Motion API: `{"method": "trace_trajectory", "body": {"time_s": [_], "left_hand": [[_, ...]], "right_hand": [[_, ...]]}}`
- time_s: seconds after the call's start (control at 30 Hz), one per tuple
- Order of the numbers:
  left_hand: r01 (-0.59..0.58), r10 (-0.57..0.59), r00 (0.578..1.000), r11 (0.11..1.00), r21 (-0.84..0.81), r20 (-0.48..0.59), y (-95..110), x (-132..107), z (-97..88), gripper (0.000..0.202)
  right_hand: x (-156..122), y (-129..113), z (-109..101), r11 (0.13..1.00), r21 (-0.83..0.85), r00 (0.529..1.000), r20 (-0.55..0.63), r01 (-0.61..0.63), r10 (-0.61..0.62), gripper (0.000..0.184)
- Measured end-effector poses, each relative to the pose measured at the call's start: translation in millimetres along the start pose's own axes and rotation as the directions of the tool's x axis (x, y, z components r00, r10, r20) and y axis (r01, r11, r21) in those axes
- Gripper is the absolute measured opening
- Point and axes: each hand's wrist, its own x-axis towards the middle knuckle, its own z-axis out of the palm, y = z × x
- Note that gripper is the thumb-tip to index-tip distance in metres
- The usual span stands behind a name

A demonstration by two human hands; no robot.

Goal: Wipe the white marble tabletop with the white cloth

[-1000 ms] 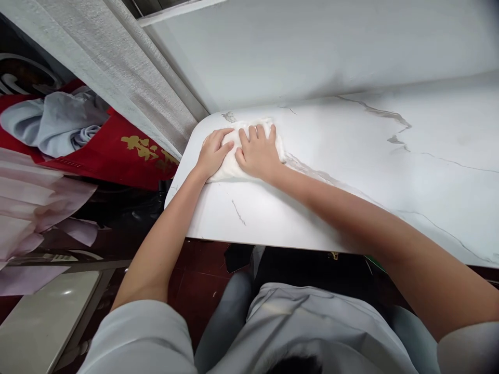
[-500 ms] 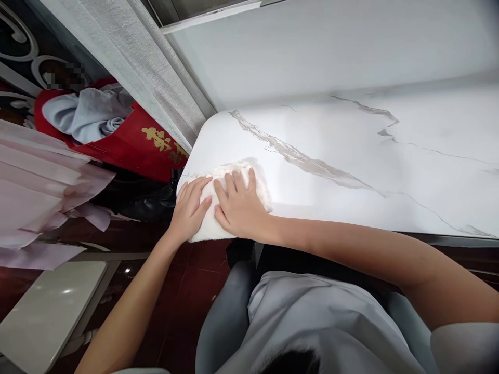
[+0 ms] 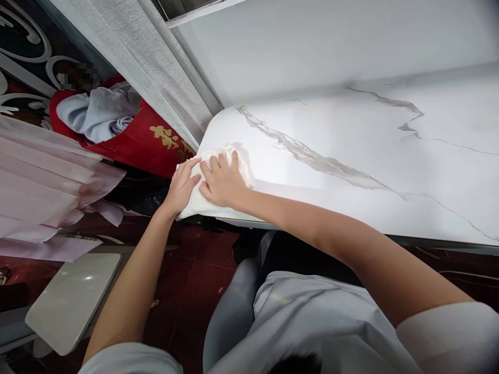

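Note:
A fluffy white cloth (image 3: 199, 204) lies over the left front corner of the white marble-patterned tabletop (image 3: 280, 171), and part of it hangs past the front edge. My left hand (image 3: 181, 189) rests on the cloth's left side at the corner, its fingers stretched out and the thumb apart. Beside it, my right hand (image 3: 223, 181) presses flat on the cloth with spread fingers. The two hands are close together but do not touch. Both palms cover much of the cloth.
A grey-white panel (image 3: 312, 47) rises behind the tabletop, and a pale curtain (image 3: 156, 62) hangs at its left end. Further left are a red bag (image 3: 144, 137) with grey fabric (image 3: 97, 111) in it, pink draped cloth (image 3: 50, 182) and a white stool (image 3: 74, 301).
Both hands have slid the cloth left and slightly back, closer to the rounded end of the tabletop. My view has also shifted a little.

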Motion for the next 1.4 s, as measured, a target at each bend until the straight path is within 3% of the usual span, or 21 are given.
{"method": "trace_trajectory", "body": {"time_s": [0.23,0.7,0.93,1.2,1.4], "left_hand": [[0.076,-0.076,0.997,0.996,0.043,-0.011,6,42,12.5,0.048],[-0.056,0.047,0.996,0.992,-0.109,-0.08,-6,181,57.7,0.038],[-0.074,0.065,0.995,0.989,-0.13,-0.073,-2,236,81.1,0.04],[-0.118,0.106,0.991,0.981,-0.156,-0.082,11,274,104.6,0.033],[-0.099,0.09,0.994,0.983,-0.153,-0.069,14,270,103.7,0.033]], "right_hand": [[31,38,0,1.0,0.026,0.999,0.032,-0.017,0.016,0.046],[94,132,-1,0.987,0.025,0.987,0.018,-0.157,0.157,0.045],[122,187,10,0.982,0.104,0.984,-0.067,-0.156,0.163,0.062],[132,237,13,0.983,0.118,0.977,-0.146,-0.141,0.158,0.086],[142,246,30,0.977,0.152,0.965,-0.19,-0.152,0.18,0.089]]}}
